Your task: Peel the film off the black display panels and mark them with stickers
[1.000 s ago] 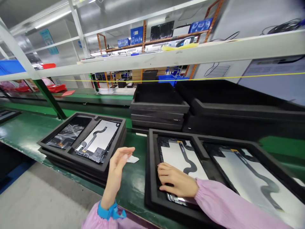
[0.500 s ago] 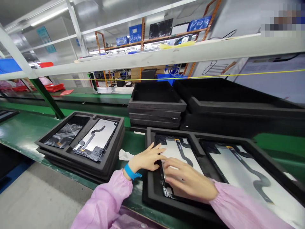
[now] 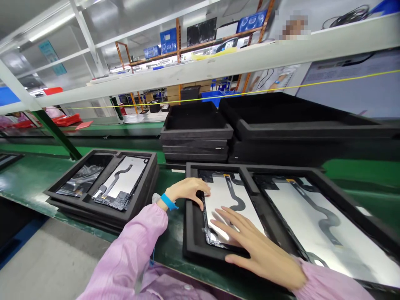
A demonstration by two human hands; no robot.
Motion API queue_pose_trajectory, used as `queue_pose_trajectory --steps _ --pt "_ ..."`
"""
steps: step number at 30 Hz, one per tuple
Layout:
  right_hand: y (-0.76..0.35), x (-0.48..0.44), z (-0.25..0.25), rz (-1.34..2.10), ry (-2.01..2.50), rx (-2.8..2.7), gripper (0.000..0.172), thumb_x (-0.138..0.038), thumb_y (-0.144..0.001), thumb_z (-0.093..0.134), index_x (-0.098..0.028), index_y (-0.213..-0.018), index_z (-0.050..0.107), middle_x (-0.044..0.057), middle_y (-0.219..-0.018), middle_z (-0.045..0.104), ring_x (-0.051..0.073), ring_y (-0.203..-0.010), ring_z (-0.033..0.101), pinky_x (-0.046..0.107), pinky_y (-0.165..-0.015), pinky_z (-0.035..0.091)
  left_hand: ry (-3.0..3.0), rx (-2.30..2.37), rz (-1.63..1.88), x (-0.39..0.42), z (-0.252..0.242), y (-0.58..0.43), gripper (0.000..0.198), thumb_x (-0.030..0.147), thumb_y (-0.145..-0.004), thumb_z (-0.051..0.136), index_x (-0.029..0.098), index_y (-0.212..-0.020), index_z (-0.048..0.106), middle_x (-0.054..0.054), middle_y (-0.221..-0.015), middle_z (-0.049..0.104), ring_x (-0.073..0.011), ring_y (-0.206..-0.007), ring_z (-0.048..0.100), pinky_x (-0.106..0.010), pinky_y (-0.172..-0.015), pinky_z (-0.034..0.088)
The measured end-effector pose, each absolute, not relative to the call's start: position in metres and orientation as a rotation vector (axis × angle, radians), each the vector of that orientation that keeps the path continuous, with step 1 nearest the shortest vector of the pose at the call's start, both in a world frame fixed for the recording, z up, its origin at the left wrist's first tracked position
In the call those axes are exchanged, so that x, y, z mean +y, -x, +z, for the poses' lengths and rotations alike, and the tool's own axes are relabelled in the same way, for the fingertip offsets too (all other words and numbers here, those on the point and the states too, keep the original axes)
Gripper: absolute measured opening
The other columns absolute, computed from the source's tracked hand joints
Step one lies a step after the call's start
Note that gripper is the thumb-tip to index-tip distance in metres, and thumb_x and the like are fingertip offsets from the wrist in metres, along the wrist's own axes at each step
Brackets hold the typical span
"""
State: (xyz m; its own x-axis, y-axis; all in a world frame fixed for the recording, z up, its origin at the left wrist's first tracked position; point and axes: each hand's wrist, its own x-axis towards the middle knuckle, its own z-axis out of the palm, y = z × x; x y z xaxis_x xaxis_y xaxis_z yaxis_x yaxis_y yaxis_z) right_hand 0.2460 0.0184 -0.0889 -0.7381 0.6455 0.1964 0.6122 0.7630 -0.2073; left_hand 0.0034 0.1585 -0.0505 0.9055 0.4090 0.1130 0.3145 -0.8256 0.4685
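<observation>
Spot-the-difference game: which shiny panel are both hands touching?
The panel in the near foam tray's left slot: left hand at its edge, right hand on top; others untouched.

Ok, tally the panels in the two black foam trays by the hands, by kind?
Silver-backed panels with a black ribbon cable: 3
Plastic-wrapped dark panel: 1
Total: 4

The tablet panel (image 3: 231, 212) has a smooth, faintly glossy silver back, the foam tray (image 3: 191, 216) around it looks matt black, the worktop (image 3: 170, 250) glossy green, and the sleeve (image 3: 125, 254) soft pink cloth.
</observation>
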Motion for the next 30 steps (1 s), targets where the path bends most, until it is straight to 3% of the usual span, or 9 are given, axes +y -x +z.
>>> queue_pose_trajectory --steps 5,8,13,15,18,21,26,30 --pt "-0.222 0.036 -0.081 0.133 0.863 -2.8 0.056 -0.045 -0.095 0.057 -0.027 -0.146 0.041 0.012 -0.151 0.024 0.037 -0.139 0.022 0.062 -0.104 0.038 -2.535 0.517 0.34 0.166 -0.05 -0.006 0.05 0.033 -0.055 0.088 0.012 -0.098 0.073 -0.018 -0.119 0.069 -0.0291 -0.127 0.056 -0.038 -0.113 0.035" --pt "-0.212 0.046 -0.072 0.139 0.768 -2.894 0.049 -0.038 -0.088 0.069 -0.023 -0.132 0.056 0.016 -0.146 0.031 0.041 -0.135 0.026 0.068 -0.102 0.034 -2.475 0.529 0.355 0.167 -0.051 -0.006 0.045 0.027 -0.055 0.088 0.014 -0.096 0.074 -0.017 -0.121 0.069 -0.0281 -0.126 0.057 -0.037 -0.11 0.039" --pt "-0.202 0.062 -0.067 0.187 0.58 -2.934 0.029 -0.039 -0.084 0.073 -0.022 -0.107 0.064 0.01 -0.126 0.049 0.035 -0.131 0.031 0.062 -0.108 0.027 -2.358 0.618 0.477 0.162 -0.053 0.0 0.051 0.023 -0.053 0.089 0.016 -0.101 0.073 -0.016 -0.127 0.066 -0.0282 -0.126 0.057 -0.04 -0.113 0.037" --pt "-0.201 0.068 -0.067 0.183 0.529 -2.933 0.033 -0.04 -0.079 0.078 -0.021 -0.102 0.064 0.009 -0.117 0.052 0.033 -0.125 0.036 0.062 -0.11 0.022 -2.29 0.697 0.586 0.153 -0.056 0.005 0.049 0.023 -0.056 0.088 0.017 -0.102 0.073 -0.015 -0.127 0.066 -0.0282 -0.128 0.055 -0.041 -0.115 0.034" --pt "-0.198 0.074 -0.067 0.175 0.453 -2.964 0.039 -0.044 -0.074 0.08 -0.018 -0.097 0.062 0.008 -0.106 0.053 0.029 -0.114 0.044 0.061 -0.111 0.018 -2.137 0.853 0.826 0.13 -0.064 0.016 0.041 0.027 -0.073 0.077 0.019 -0.112 0.069 -0.014 -0.134 0.062 -0.0257 -0.131 0.052 -0.043 -0.114 0.035" --pt "-0.195 0.074 -0.067 0.165 0.399 -3.012 0.032 -0.041 -0.08 0.071 -0.016 -0.097 0.06 0.009 -0.106 0.052 0.028 -0.111 0.044 0.059 -0.111 0.018 -1.958 0.963 1.024 0.104 -0.075 0.026 0.035 0.03 -0.085 0.065 0.018 -0.117 0.066 -0.015 -0.135 0.06 -0.0239 -0.132 0.052 -0.042 -0.113 0.037" --pt "-0.194 0.079 -0.06 0.204 0.289 -3.066 0.019 -0.032 -0.09 0.049 -0.015 -0.091 0.057 0.011 -0.105 0.053 0.027 -0.111 0.044 0.052 -0.109 0.025 -1.812 0.974 1.081 0.077 -0.086 0.036 0.027 0.028 -0.086 0.064 0.019 -0.111 0.069 -0.013 -0.134 0.062 -0.0234 -0.14 0.042 -0.041 -0.116 0.034" --pt "-0.204 0.092 -0.051 0.18 0.32 -3.05 0.028 -0.027 -0.097 0.032 -0.015 -0.094 0.058 0.01 -0.096 0.055 0.023 -0.096 0.05 0.053 -0.106 0.029 -1.785 1.003 1.095 0.073 -0.082 0.037 0.026 0.028 -0.087 0.061 0.017 -0.11 0.069 -0.014 -0.132 0.063 -0.0235 -0.137 0.046 -0.042 -0.114 0.036"
